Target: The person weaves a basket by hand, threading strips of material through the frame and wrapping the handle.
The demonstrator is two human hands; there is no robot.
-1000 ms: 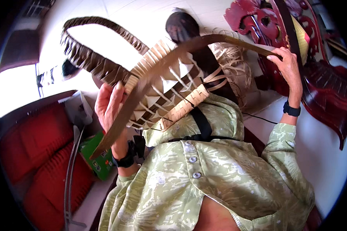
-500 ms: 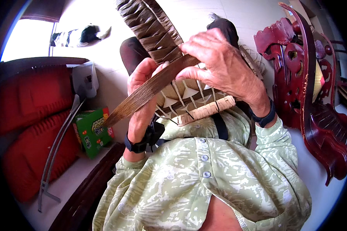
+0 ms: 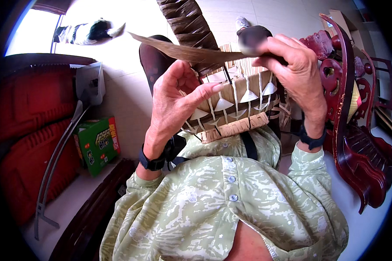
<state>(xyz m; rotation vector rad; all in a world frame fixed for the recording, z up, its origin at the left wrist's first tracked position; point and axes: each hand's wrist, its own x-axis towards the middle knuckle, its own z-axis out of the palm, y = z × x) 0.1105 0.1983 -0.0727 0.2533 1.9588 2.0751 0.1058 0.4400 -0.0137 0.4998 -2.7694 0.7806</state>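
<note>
My right hand pinches one end of a flat brown dried-leaf strip between thumb and fingers. That strip stretches leftward, its pointed tip free in the air. Below the strip, my left hand is open, thumb stretched out and fingers loosely bent, holding nothing that I can see. A folded, overlapping brown leaf braid runs away from me behind the strip; its near end is partly hidden. Under both hands lies a woven piece with pale cords and white triangles, and a pale wrapped roll along its near edge.
Red seat cushions lie on the left, with a green box and a bent grey metal stand beside them. A carved dark-red wooden chair stands on the right. A black-and-white animal lies on the floor at far left.
My right hand has moved right, carrying the strip, which swung from a downward slant to nearly level. My left hand has let go and opened. The braid shifted right.
</note>
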